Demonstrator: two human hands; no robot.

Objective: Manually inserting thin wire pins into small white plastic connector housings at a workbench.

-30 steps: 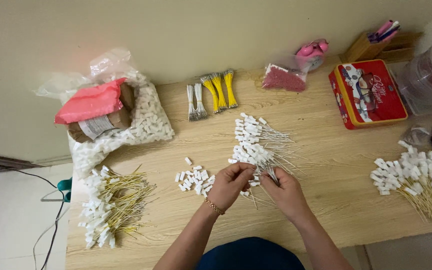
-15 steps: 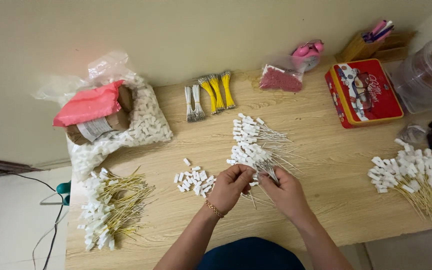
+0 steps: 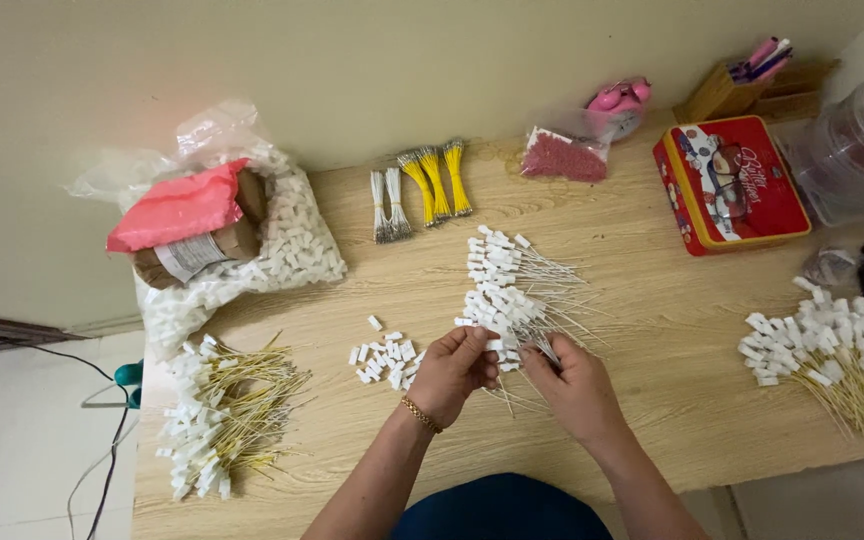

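White-tagged wire (image 3: 509, 345) sits pinched between both curled hands — left hand (image 3: 454, 368), right hand (image 3: 574, 385) — beside the wire pile (image 3: 517, 290).

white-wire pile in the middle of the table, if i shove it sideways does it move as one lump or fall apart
The pile of white-capped wires would probably spread rather than slide as one: the pieces lie loose and fanned. The thin wires look light and springy, so some may snag together and drag. The small white caps nearby would likely scatter.

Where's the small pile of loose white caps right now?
In the head view, the loose white caps lie on the wooden table, just left of the left hand, between the yellow-wire bundle and the white-wire pile.
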